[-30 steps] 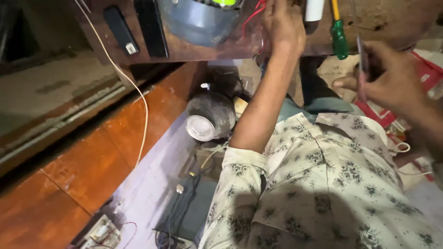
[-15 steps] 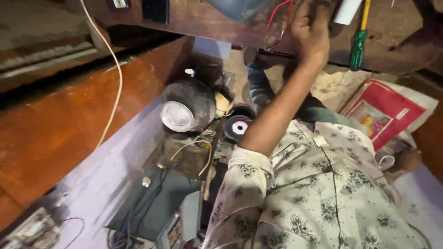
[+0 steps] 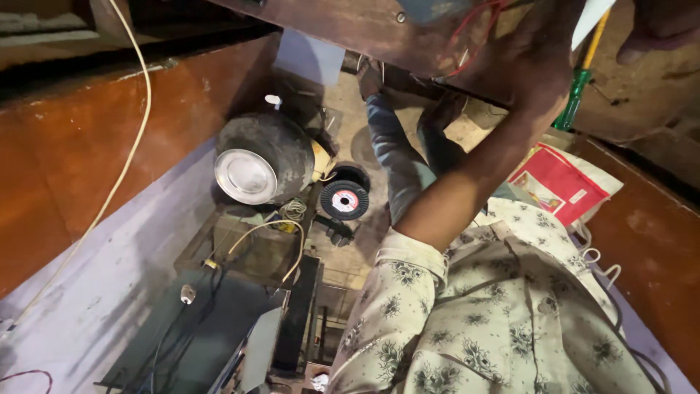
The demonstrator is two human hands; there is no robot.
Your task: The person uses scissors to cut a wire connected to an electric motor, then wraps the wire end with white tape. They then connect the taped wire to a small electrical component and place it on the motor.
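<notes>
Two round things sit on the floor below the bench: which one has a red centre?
The small black spool, right of the big dark drum. Its face shows a red-and-white label; the drum's face is plain shiny metal.

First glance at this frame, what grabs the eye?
The left hand reaching up to the red wires on the wooden board at the top, forearm running diagonally through mid-frame. Lower left of it, a dark round motor housing with a shiny metal end cap lies on the floor, a spool beside it. A green-handled screwdriver hangs at upper right.
</notes>
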